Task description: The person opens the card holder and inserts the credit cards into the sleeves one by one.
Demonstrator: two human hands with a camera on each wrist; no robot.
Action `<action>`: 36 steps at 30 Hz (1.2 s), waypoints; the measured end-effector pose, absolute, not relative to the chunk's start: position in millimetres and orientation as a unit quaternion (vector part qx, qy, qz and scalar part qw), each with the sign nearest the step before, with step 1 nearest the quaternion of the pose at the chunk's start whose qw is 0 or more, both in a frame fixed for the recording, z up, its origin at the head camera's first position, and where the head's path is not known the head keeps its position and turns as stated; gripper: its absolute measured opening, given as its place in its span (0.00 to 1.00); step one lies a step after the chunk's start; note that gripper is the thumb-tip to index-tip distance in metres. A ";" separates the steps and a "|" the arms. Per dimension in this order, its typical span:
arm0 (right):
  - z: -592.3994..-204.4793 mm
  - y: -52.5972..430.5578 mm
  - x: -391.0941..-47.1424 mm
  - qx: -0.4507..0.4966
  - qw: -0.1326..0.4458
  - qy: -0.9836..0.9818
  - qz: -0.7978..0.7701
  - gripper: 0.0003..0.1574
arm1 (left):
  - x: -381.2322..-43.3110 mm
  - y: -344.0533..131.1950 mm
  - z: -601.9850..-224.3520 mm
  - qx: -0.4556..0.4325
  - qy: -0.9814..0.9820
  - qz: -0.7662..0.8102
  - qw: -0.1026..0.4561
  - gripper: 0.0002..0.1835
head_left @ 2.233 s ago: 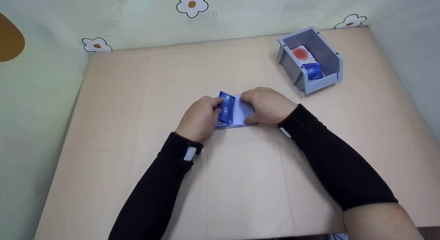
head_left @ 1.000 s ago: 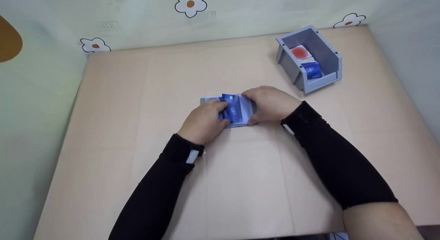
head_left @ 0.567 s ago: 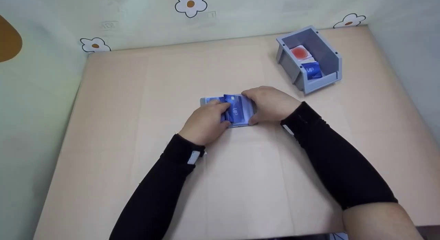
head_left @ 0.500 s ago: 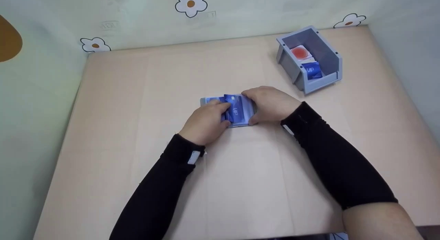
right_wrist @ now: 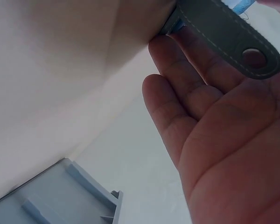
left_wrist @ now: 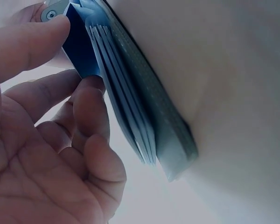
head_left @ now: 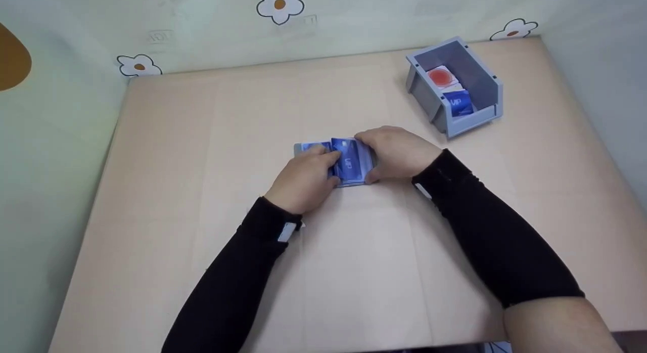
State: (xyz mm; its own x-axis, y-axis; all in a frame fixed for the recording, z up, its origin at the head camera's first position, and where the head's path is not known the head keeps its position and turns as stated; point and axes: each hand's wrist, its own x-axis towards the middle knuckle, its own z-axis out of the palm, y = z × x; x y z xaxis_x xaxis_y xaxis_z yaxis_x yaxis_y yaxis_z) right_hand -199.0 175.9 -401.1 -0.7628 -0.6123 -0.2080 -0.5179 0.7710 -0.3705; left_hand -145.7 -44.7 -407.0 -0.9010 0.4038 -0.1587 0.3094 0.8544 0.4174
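Note:
A card holder (head_left: 369, 163) with clear sleeves lies spread open mid-table in the head view. My left hand (head_left: 302, 177) pinches a blue VIP card (head_left: 348, 162), which overlaps the right-hand sleeve. In the left wrist view, thumb and fingers meet at that card (left_wrist: 79, 44); several sleeve leaves (left_wrist: 126, 102) stand stacked beside the grey-green cover (left_wrist: 175, 149). My right hand (head_left: 400, 151) grips the holder's right edge, thumb at the near corner, fingers at the far one. A strap with a snap (right_wrist: 228, 37) crosses its fingers in the right wrist view.
A grey plastic bin (head_left: 470, 124) stands at the back right of the table (head_left: 242, 110). In it lie another blue VIP card (head_left: 459, 104) and a white card with a red circle (head_left: 441, 77). Walls rise behind the table and at both sides.
The blue card has shifted right and down flatter over the right-hand sleeve, my left hand moving with it. The holder's left part now shows. My right hand has stayed at its edge.

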 end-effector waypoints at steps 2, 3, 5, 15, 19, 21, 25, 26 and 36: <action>-401.1 175.9 -199.1 -0.303 0.161 0.927 -0.148 0.55 | -145.5 -44.3 -407.7 0.193 0.955 0.192 0.121 0.30; -401.2 175.8 -199.1 -0.303 0.162 0.928 -0.148 0.56 | -145.3 -44.0 -407.9 0.195 0.954 0.192 0.121 0.30; -401.4 175.8 -199.2 -0.301 0.161 0.928 -0.146 0.56 | -145.1 -43.5 -408.3 0.200 0.953 0.193 0.121 0.30; -404.6 176.2 -198.8 -0.307 0.148 0.928 -0.152 0.59 | -144.3 -43.0 -409.6 0.229 0.950 0.181 0.106 0.32; -404.4 175.2 -197.9 -0.304 0.152 0.928 -0.151 0.62 | -143.9 -43.2 -410.0 0.236 0.950 0.177 0.102 0.32; -404.9 174.7 -197.7 -0.303 0.153 0.929 -0.149 0.63 | -143.8 -43.1 -410.1 0.237 0.950 0.176 0.102 0.32; -406.2 173.6 -198.2 -0.306 0.154 0.929 -0.142 0.65 | -143.6 -42.2 -409.8 0.238 0.950 0.172 0.104 0.31; -406.6 173.4 -198.4 -0.306 0.153 0.929 -0.141 0.65 | -143.5 -41.9 -409.7 0.237 0.951 0.170 0.105 0.31; -410.2 173.4 -199.5 -0.319 0.141 0.926 -0.146 0.64 | -143.8 -42.5 -408.3 0.220 0.952 0.183 0.114 0.31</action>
State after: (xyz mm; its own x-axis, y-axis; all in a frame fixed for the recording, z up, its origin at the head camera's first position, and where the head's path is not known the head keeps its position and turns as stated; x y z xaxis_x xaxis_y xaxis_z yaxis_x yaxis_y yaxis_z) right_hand -199.5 173.4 -410.2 -0.7570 -0.6313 -0.1685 -0.5489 0.7544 -0.3600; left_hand -143.8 -42.5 -408.3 -0.8778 0.4593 -0.1360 0.3763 0.8368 0.3976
